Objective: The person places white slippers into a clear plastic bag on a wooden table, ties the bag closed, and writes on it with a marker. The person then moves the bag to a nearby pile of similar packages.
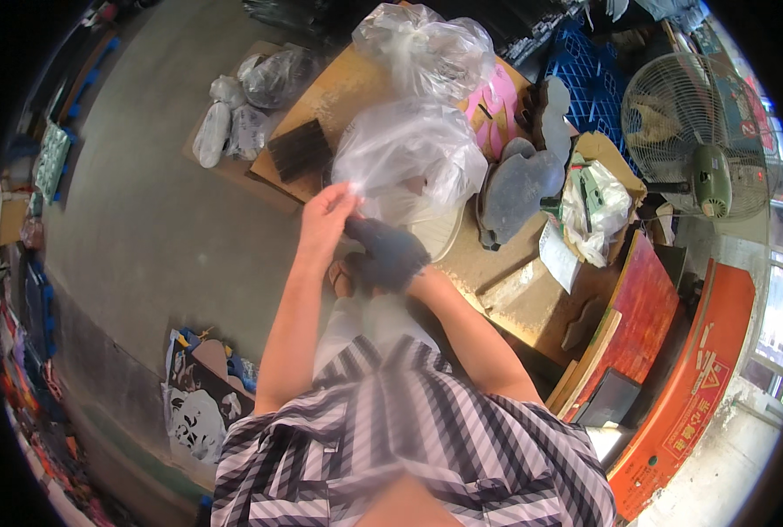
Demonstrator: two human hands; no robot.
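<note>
Over the table (488, 272) a clear plastic bag (409, 154) spreads out, puffed up and wrinkled. The bare fingers of my left hand (325, 211) pinch its near left edge. Just below and to the right, my right hand (387, 255) wears a dark grey glove, and its fingers close at the bag's near edge beside my left fingertips. Slight blur and the glove hide the exact grip. Behind my gloved hand, partly under the bag, a pale rounded rim (448, 237) shows. What the bag contains is hard to make out.
Another filled clear bag (426, 48), pink cut pieces (497, 110) and dark grey flat pieces (519, 198) lie on the table. A box with plastic (595, 206) stands right, near a fan (694, 136). Wrapped bundles (224, 123) sit left, and an orange machine panel (690, 395) borders the right.
</note>
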